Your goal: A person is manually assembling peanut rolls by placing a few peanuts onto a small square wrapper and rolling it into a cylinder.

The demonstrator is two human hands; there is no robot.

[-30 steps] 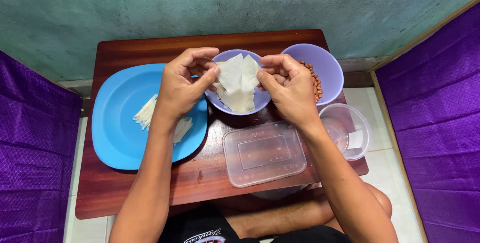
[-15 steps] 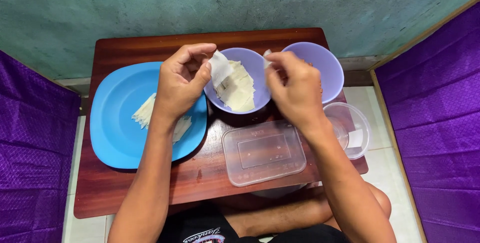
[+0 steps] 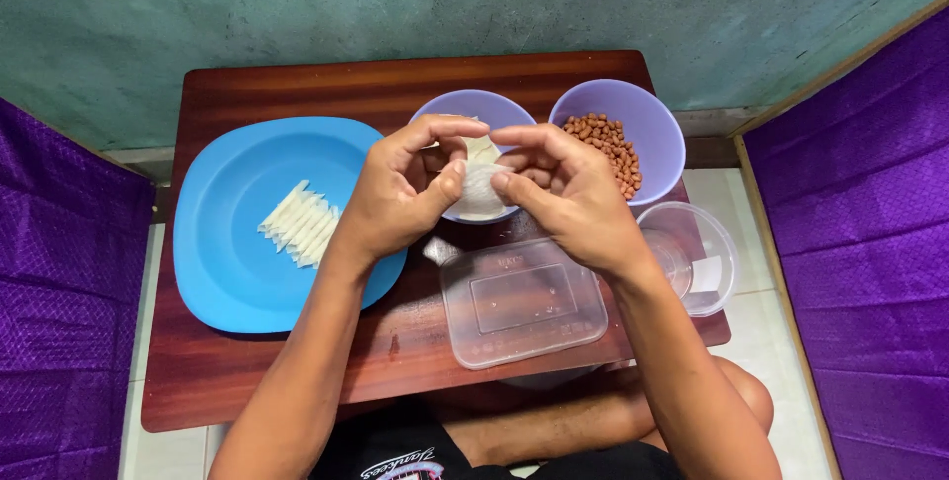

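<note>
Both forearms rise from the near edge of the small wooden table and meet above its middle. The left hand is curled, knuckles up, thumb pressed toward the fingertips, pinching the left end of a small white wrapper sheet. The right hand mirrors it, fingers bent and closed on the sheet's right end, so the sheet is held between the two hands, rolled or folded tight. It hangs just over the near rim of a lilac bowl holding more pale sheets, toward the table's far edge. Beside that bowl, at the far right corner, a second lilac bowl holds peanuts. On the left half lies a blue plate with a row of rolled white pieces. Near the right hand's wrist lies a clear rectangular container, and a clear round tub sits at the right edge.
</note>
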